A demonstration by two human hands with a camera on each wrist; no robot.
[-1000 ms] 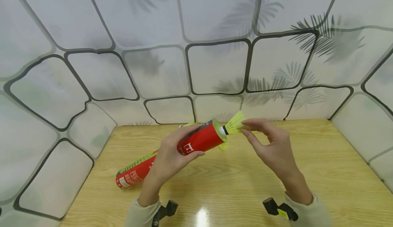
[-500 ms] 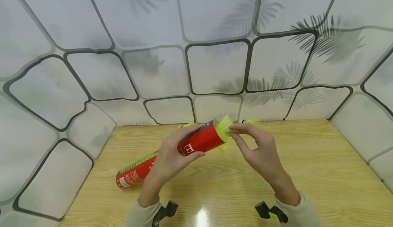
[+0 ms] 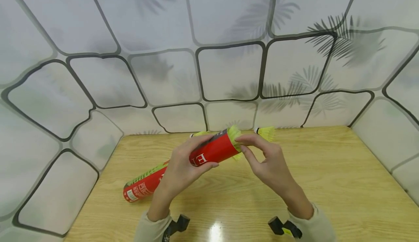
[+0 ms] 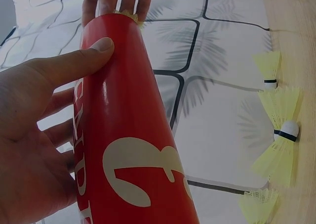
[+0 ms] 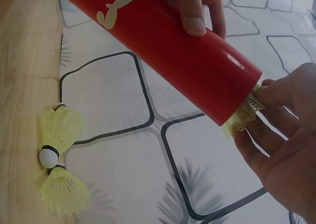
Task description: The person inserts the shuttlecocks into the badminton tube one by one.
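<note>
A long red and green tube is held at a tilt over the table, its mouth up and to the right. My left hand grips it around the upper part, the thumb lying along the side in the left wrist view. At the mouth, my right hand pinches the skirt of a yellow shuttlecock between thumb and fingers. Only the skirt's frilled rim sticks out; its cork end is hidden inside the tube.
Several yellow shuttlecocks with white heads and black bands lie along the back of the wooden table, one of them behind my right hand. A patterned cloth wall rises right behind them and at both sides.
My right hand has moved left and pushed the shuttlecock head first into the tube, from head at the mouth to only the rim showing. The left hand and tube have stayed put.
</note>
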